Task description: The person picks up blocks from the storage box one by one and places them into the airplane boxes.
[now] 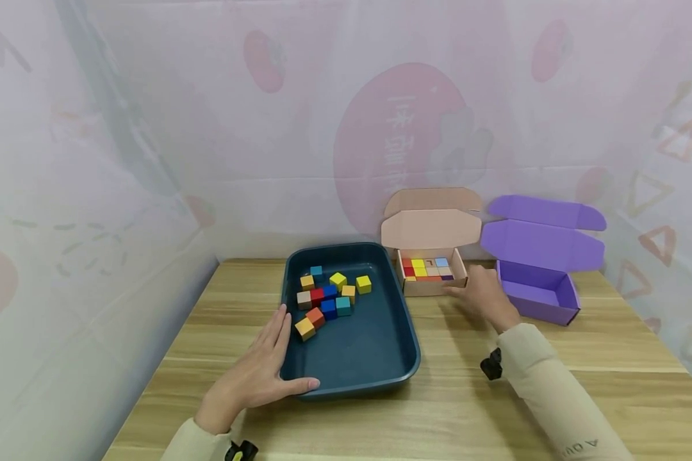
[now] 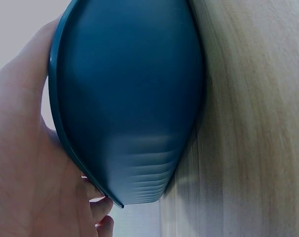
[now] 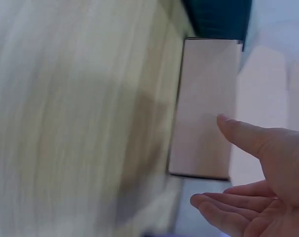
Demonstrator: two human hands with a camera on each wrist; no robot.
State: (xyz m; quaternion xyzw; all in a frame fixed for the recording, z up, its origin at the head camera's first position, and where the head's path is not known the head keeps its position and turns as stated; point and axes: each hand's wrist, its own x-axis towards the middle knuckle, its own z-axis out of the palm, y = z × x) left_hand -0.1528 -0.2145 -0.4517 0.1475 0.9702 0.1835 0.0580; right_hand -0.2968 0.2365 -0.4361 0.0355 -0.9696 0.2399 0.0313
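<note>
My left hand [image 1: 258, 370] rests on the near left corner of a dark blue tray [image 1: 369, 358]. Its fingers lie straight along the left rim, with the thumb over the near rim. Several coloured wooden cubes [image 1: 329, 310] are grouped in the tray's left and far part. At the front right corner of a tan cardboard box [image 1: 429, 290] is my right hand [image 1: 487, 298]. The right wrist view shows its thumb by the box's front wall [image 3: 204, 98] and the fingers loosely extended, holding nothing. Coloured cubes [image 1: 418, 263] sit in rows inside that box, its lid standing up.
To the right of my right hand stands a purple cardboard box [image 1: 543, 310] with its lid raised; its bare floor shows. A wood-grain table [image 1: 450, 410] carries everything. Behind it hangs a pale printed curtain [image 1: 300, 147].
</note>
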